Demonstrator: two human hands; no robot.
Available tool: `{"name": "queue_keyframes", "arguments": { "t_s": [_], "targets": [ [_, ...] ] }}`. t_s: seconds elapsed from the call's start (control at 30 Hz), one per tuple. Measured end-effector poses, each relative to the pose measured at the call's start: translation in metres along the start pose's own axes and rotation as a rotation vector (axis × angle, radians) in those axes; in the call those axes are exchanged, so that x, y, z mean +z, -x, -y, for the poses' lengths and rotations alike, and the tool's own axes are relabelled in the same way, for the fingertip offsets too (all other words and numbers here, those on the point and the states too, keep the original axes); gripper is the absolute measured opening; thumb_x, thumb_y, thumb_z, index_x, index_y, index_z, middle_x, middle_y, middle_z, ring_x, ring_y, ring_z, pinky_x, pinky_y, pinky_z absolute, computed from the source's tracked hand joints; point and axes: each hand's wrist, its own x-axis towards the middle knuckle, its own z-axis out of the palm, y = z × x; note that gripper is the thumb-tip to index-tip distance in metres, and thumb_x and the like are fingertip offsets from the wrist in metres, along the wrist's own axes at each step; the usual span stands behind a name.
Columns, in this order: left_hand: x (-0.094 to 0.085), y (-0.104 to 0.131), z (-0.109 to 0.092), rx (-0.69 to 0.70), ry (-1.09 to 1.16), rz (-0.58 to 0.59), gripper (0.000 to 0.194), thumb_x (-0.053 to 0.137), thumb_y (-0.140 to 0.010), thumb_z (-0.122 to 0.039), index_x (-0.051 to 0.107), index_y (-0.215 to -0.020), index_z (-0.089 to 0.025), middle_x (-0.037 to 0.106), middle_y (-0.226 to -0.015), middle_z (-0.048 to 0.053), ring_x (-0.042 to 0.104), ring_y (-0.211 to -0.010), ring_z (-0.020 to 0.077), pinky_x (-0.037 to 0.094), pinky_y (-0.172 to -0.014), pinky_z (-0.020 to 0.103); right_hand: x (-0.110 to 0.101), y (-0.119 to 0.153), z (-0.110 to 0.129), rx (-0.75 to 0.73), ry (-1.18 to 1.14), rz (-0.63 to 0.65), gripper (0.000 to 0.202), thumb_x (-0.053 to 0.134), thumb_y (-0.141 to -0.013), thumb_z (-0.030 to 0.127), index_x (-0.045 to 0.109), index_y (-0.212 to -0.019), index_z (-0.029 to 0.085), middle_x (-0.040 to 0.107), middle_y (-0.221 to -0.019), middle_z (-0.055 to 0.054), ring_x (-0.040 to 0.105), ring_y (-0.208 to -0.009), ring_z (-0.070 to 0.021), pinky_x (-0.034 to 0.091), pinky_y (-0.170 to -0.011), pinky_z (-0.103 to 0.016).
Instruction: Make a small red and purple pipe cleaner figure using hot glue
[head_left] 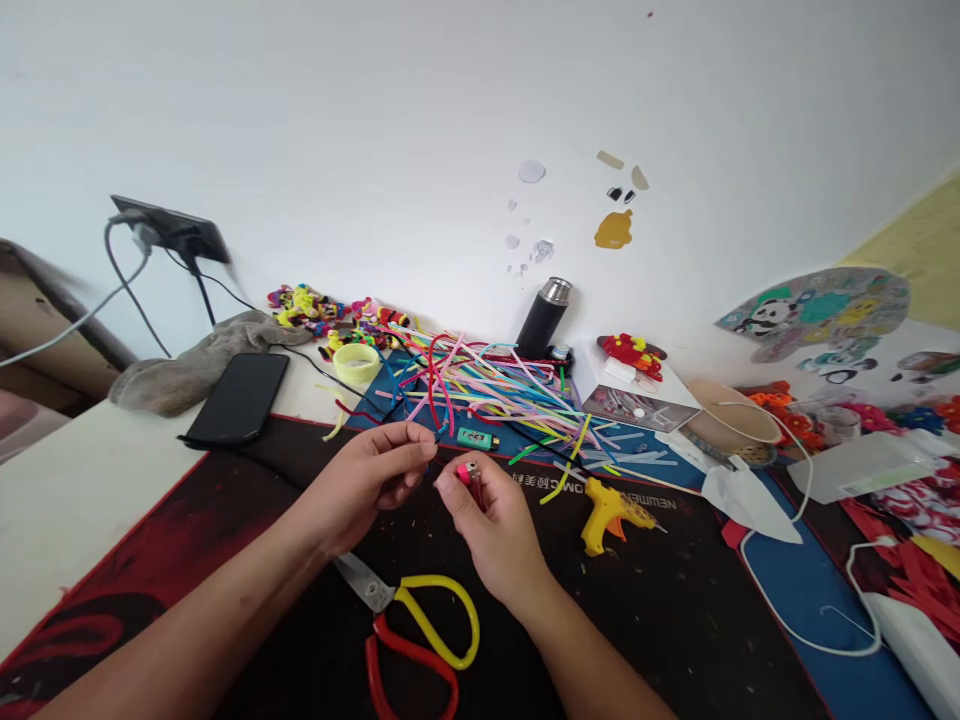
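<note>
Above the dark mat, my left hand [379, 475] is closed, its thumb and index finger pinching a thin dark piece too small to name. Just to its right, my right hand [491, 520] is closed on a small pink lighter [468, 471] with a metal top. The two hands nearly meet. Below them lie scissors [409, 610] with one yellow and one red handle, the blades partly under my left wrist. A green lighter [477, 439] rests just beyond the hands, and a yellow glue gun [616, 515] lies to the right.
A heap of colourful pipe cleaners [495, 380] spreads behind the hands. A black thermos [543, 318] stands against the wall. At left are a phone [238, 398] and yellow tape roll [356, 364]; at right, a white box [637, 385] and white cable [806, 640].
</note>
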Motion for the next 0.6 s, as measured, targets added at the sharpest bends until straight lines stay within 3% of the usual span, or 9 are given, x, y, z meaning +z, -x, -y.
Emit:
{"name": "queue_keyframes", "arguments": {
  "t_s": [0.33, 0.6],
  "targets": [
    [-0.0003, 0.002, 0.0015, 0.085, -0.135, -0.001, 0.05, 0.098, -0.07, -0.056, 0.069, -0.083, -0.018, 0.055, -0.065, -0.007, 0.038, -0.052, 0.0071, 0.027, -0.047, 0.02, -0.0001, 0.0013, 0.002, -0.011, 0.077, 0.014, 0.044, 0.072, -0.101, 0.063, 0.062, -0.086, 0.022, 0.051, -0.073, 0.004, 0.041, -0.065, -0.0141, 0.033, -0.06, -0.028],
    [0.0006, 0.0081, 0.0009, 0.352, -0.442, -0.051, 0.025, 0.083, -0.087, -0.043, 0.074, -0.086, -0.02, 0.064, -0.073, -0.003, 0.053, -0.063, 0.0133, 0.039, -0.057, 0.024, -0.0007, -0.003, -0.0007, 0.042, -0.109, -0.087, 0.05, 0.079, -0.094, 0.072, 0.068, -0.091, 0.023, 0.045, -0.068, 0.006, 0.035, -0.057, -0.0126, 0.027, -0.052, -0.027]
  ]
}}
